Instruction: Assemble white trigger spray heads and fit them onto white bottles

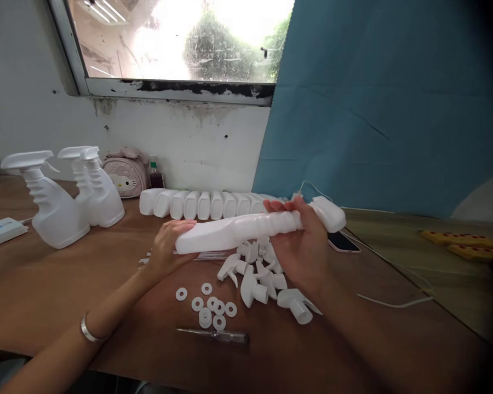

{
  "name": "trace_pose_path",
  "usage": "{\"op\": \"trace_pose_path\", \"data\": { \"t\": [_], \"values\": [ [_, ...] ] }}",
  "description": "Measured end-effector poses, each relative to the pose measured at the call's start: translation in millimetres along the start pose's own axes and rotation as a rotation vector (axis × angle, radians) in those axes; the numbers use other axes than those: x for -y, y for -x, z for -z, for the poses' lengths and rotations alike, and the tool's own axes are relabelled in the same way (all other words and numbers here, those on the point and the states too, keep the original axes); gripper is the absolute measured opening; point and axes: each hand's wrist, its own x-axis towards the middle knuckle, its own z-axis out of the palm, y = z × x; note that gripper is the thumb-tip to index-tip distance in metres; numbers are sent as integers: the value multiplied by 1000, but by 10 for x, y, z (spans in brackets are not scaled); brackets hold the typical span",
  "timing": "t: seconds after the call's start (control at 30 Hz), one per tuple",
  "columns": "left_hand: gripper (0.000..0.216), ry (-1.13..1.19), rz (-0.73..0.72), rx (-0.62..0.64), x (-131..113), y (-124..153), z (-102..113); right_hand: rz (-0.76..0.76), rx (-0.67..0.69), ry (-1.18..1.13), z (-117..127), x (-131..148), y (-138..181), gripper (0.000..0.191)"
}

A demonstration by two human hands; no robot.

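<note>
A white spray bottle (pixel 230 232) with its trigger head (pixel 331 214) on lies sideways in the air above the table. My left hand (pixel 168 246) grips its base end. Around the neck is my right hand (pixel 304 246), palm turned up, fingers partly behind the bottle. Below the bottle lies a pile of loose white trigger heads (pixel 252 287). White ring washers (pixel 205 316) are scattered to the left of that pile, and a screwdriver with a clear handle (pixel 230 336) lies in front of them. Thin white tubes (pixel 207 255) show partly beneath the bottle.
Several white bottles (pixel 204 206) lie in a row along the wall. Upright spray bottles (pixel 57 213) stand at the left, beside a pink bag (pixel 125 172) and a small dark bottle (pixel 156 175). A phone (pixel 345 242) and a white cable (pixel 394 268) are at the right.
</note>
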Motion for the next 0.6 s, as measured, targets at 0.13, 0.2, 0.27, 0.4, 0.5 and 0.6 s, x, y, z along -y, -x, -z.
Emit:
{"op": "trace_pose_path", "data": {
  "t": [0.13, 0.2, 0.27, 0.4, 0.5, 0.6],
  "values": [
    [48, 375, 265, 49, -56, -18, 13, -20, -13, 38, -28, 81, 1, 17],
    [48, 492, 476, 109, -112, -18, -2, -61, -20, 61, -36, 80, 33, 15],
    [46, 679, 736, 82, -160, -23, -29, -127, 10, 76, -45, 67, 67, 15],
    [41, 1177, 1335, 49, -183, -63, -78, -172, 111, 122, -56, 47, 99, 17],
    [36, 1391, 1615, 319, -125, -91, -77, -165, 112, 124, -47, 62, 58, 17],
    [41, 1523, 1599, 576, -92, -103, -45, -165, 142, 87, -28, 123, -8, 17]
  ]
}}
